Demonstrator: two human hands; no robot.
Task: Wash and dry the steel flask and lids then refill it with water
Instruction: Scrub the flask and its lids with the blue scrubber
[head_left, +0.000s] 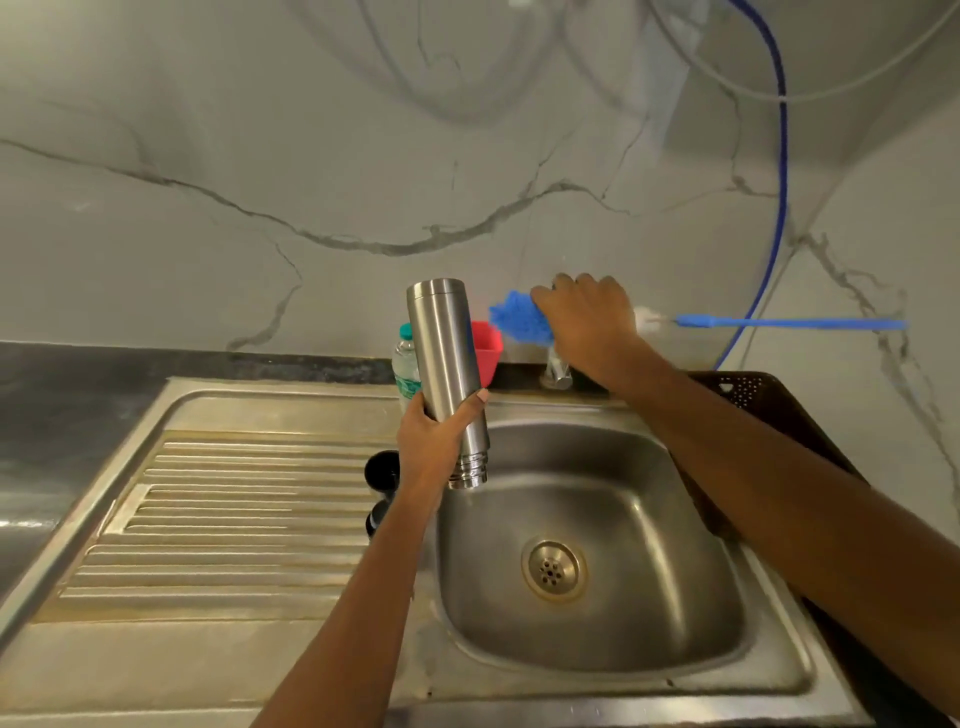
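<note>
head view, one entry per item.
- steel flask (447, 353): upside down, tilted slightly, threaded mouth lowest, hanging above the rear left rim of the sink basin (649, 571); no lid on it.
- left hand (431, 441): fingers and thumb clamped round the flask's lower half.
- right hand (587, 327): stretched out to the back wall above the tap (556, 371), knuckles up, fingers bent down out of sight; whether they grip anything cannot be told.
- blue fluffy scrubber (519, 319): just beside the right thumb, touching the hand.
- blue brush handle (789, 323): level along the wall, white tuft at the end nearest the hand.
- two black lids (382, 470): on the drainboard (218, 519) by the basin edge, partly hidden by the left wrist.
- red container (488, 351) and clear plastic bottle (406, 364): behind the flask, on the counter by the wall.
- dark basket (753, 395): right of the sink.
- blue hose (779, 182): hanging down the marbled wall.
</note>
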